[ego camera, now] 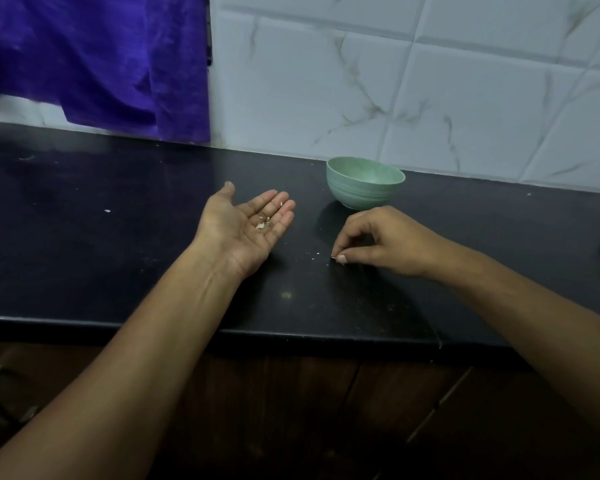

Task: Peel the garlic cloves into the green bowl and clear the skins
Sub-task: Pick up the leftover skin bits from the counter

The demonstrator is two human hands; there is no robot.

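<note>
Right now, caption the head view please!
Left hand carries garlic skins; right hand pinches a scrap near the green bowl.

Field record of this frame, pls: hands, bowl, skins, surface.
left hand: palm up, fingers straight, apart from the bowl
skin bits: lying on the left palm
right hand: fingertips down on the counter, pinching a skin fleck
bowl: green, upright, just beyond the right hand; contents not visible
counter: black
loose flecks: on the counter between the hands
cloth: purple, hanging at back left
</note>
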